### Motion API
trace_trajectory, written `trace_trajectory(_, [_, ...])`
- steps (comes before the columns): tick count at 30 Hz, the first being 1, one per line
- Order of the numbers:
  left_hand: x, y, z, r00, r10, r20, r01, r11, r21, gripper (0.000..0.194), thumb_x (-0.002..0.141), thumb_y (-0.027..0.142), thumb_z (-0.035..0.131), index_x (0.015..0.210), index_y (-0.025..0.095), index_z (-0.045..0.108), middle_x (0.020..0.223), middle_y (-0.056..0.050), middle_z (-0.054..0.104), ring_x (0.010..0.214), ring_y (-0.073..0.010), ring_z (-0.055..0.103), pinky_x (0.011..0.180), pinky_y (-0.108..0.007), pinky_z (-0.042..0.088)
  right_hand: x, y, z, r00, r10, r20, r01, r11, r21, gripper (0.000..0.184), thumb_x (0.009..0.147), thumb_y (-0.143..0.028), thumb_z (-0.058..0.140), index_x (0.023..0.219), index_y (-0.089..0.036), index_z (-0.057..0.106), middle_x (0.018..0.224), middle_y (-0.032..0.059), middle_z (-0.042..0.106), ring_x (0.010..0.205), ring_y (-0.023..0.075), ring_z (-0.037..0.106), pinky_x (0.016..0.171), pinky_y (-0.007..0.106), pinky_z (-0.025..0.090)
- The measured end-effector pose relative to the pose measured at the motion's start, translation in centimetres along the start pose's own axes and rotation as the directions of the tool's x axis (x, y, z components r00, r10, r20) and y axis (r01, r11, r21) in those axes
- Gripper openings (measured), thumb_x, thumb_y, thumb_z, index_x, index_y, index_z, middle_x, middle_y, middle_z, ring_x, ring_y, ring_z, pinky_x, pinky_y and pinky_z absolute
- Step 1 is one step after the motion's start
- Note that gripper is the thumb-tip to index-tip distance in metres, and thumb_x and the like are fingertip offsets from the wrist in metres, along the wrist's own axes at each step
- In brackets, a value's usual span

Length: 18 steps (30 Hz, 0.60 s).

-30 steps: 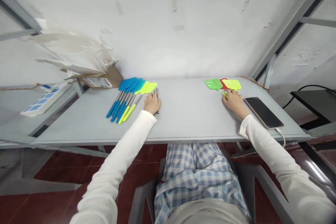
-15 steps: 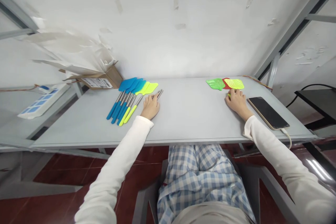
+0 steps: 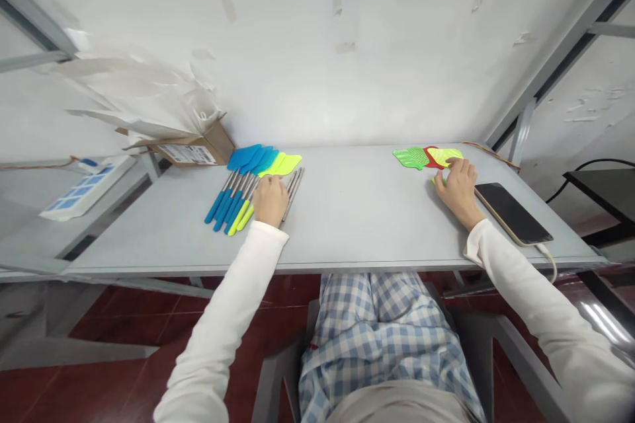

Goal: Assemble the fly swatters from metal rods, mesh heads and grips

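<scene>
In the head view, the left hand lies with fingers together on the blue and lime fly swatters, just beside loose steel shafts. The right hand, fingers curled, covers a lime grip below the swatter heads; whether either hand grips, you cannot tell.

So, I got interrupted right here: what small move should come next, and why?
Probably lift the yellow-green mesh head with your right hand: it overlaps the red head, and those fingers are at its edge, while your left hand rests beside the steel rods.
</scene>
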State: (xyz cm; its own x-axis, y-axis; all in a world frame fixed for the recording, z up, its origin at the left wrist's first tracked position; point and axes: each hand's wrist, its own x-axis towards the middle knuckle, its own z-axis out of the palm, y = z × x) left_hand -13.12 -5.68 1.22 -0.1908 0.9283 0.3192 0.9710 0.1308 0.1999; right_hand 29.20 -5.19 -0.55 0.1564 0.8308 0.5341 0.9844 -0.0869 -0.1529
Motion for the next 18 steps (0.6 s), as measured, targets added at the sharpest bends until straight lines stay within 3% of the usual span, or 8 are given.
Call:
trace_trajectory(3, [0.5,-1.5,-0.3,0.989,-0.143,0.026,0.139,0.985,0.099,0.045,0.088,0.022,0.04,0.123,0.0,0.057,0.126,-0.03,0.053,0.12,-0.041,0.05,0.096,-0.048,0.042,0.2,0.1,-0.2,1.0,-0.014,-0.009,0.014,0.997,0.074,0.042,0.091,-0.027,0.035,0.123,-0.004,0.049,0.113,0.025,0.056,0.107,0.0362,0.05,0.089,0.053,0.039])
trace_trajectory(5, [0.8,-2.1,-0.3,0.984,-0.168,0.059,0.159,0.978,0.136,0.045,0.087,0.023,0.042,0.122,-0.002,0.057,0.127,-0.032,0.052,0.121,-0.043,0.05,0.095,-0.049,0.043,0.1,0.2,-0.2,0.999,-0.035,-0.02,0.037,0.994,0.104,0.042,0.091,-0.025,0.034,0.124,-0.005,0.049,0.115,0.0254,0.055,0.108,0.0367,0.05,0.09,0.056,0.039])
trace_trajectory(11, [1.6,-2.3,-0.6,0.983,-0.111,0.148,0.097,0.99,0.102,0.037,0.084,0.019,0.044,0.114,0.005,0.061,0.118,-0.027,0.061,0.114,-0.0374,0.058,0.095,-0.045,0.044,-0.2,0.0,-0.2,0.992,-0.091,-0.085,0.104,0.979,0.173,0.044,0.093,-0.025,0.031,0.129,-0.003,0.043,0.121,0.0267,0.051,0.114,0.0352,0.048,0.096,0.057,0.038])
trace_trajectory(15, [1.0,-1.6,-1.8,0.996,-0.036,0.083,0.04,0.998,-0.041,0.031,0.085,0.021,0.046,0.111,0.011,0.061,0.11,-0.021,0.064,0.106,-0.0319,0.061,0.091,-0.041,0.047,-0.7,-0.5,-0.6,0.985,-0.144,-0.095,0.165,0.951,0.262,0.038,0.093,-0.026,0.032,0.121,-0.005,0.047,0.115,0.0242,0.053,0.11,0.032,0.049,0.1,0.054,0.037])
trace_trajectory(18, [-0.5,0.6,-3.0,0.996,0.086,0.039,-0.077,0.977,-0.201,0.028,0.085,0.02,0.048,0.111,0.014,0.058,0.098,-0.012,0.064,0.095,-0.0256,0.062,0.088,-0.036,0.047,-1.6,-2.3,-1.4,0.98,-0.196,-0.022,0.189,0.902,0.389,0.031,0.094,-0.031,0.034,0.11,-0.012,0.053,0.111,0.0189,0.055,0.11,0.0288,0.049,0.103,0.049,0.037])
